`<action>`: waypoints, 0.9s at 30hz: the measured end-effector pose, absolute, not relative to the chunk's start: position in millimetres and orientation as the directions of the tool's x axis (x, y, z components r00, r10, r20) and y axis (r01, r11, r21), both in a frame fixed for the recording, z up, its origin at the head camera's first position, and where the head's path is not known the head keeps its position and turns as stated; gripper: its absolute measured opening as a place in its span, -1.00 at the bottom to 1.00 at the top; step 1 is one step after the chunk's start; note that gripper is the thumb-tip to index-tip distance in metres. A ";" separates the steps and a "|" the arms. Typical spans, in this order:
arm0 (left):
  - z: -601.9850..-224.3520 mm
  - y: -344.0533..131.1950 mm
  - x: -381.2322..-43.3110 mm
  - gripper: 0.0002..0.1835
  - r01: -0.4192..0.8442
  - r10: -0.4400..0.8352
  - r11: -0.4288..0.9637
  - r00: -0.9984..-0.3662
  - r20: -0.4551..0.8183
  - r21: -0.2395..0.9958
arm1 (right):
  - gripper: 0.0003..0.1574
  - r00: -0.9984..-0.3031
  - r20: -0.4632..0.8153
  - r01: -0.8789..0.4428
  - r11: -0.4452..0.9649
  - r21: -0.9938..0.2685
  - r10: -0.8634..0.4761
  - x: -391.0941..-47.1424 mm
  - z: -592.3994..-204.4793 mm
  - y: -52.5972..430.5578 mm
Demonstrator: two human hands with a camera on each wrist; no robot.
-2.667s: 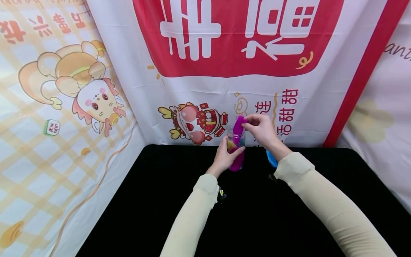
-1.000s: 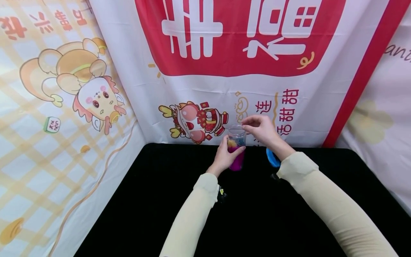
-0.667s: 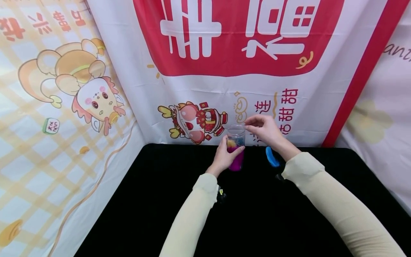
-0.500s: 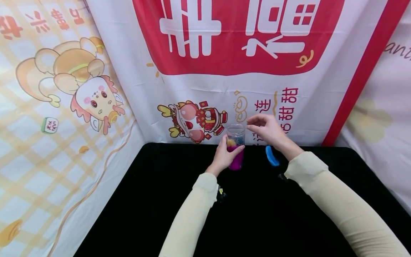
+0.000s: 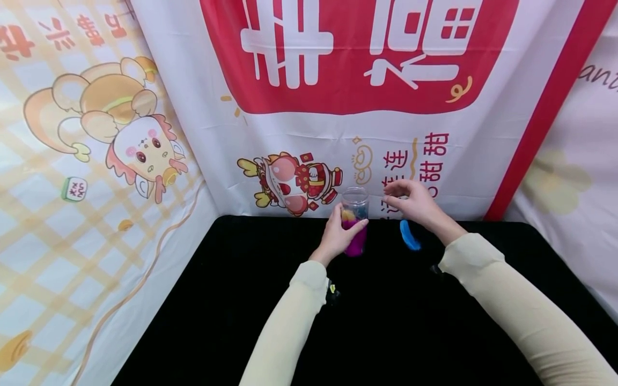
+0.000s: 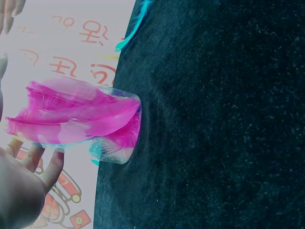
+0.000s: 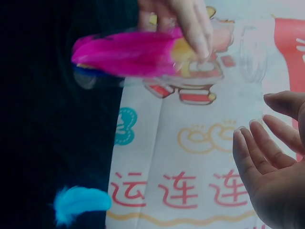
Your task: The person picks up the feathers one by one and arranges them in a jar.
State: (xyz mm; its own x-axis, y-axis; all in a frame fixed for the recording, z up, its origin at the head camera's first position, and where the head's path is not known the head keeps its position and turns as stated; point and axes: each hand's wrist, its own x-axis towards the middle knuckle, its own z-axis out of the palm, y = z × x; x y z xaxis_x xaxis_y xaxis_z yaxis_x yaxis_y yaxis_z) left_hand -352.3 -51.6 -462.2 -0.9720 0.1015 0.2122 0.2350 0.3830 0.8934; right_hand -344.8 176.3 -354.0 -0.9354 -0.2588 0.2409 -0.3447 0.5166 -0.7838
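Observation:
A clear open-topped jar [image 5: 355, 201] stands upright at the back of the table, in my left hand's grip [image 5: 335, 234]. Thumb and fingers go round its middle. Magenta feathers [image 6: 81, 112] fill its lower part, with yellow and blue ones among them. My right hand [image 5: 412, 202] is apart from the jar, to its right, with fingers loosely bent and nothing between them; the right wrist view shows the gap between thumb and fingertips. Below that hand, a single blue feather [image 5: 409, 236] lies on the black tabletop, near its back edge.
The table has a black cloth cover [image 5: 386, 332]. Right behind it hangs a white and red printed banner [image 5: 299, 128]. A checked cartoon sheet [image 5: 96, 214] hangs on the left. A small black device with a yellow spot [image 5: 333, 293] sits at my left wrist.
My right hand lowered a magenta feather into the jar, let it go, and moved off to the right. The blue feather on the table came into fuller view. My left hand kept still.

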 end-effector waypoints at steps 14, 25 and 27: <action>-462.3 -52.0 -351.8 -0.25 0.238 0.101 0.383 -0.971 0.216 0.893 | -0.54 -0.944 0.200 -0.320 0.581 -0.748 -0.263 -360.1 -381.4 199.5; -462.1 -53.3 -351.5 -0.22 0.228 0.114 0.362 -0.973 0.199 0.904 | -0.54 -0.943 0.175 -0.323 0.649 -0.689 -0.284 -374.3 -416.0 218.1; -461.9 -53.0 -351.4 -0.23 0.228 0.114 0.364 -0.973 0.200 0.903 | -0.55 -0.941 0.178 -0.328 0.646 -0.689 -0.287 -375.7 -419.1 219.8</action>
State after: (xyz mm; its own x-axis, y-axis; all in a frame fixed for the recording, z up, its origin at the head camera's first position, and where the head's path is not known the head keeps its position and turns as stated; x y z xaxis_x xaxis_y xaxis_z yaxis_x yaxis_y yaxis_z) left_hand -351.4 -53.0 -461.9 -0.9732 0.1140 0.1998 0.2280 0.3636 0.9032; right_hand -375.7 219.8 -419.1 -0.9412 -0.2867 0.1785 -0.3275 0.6461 -0.6894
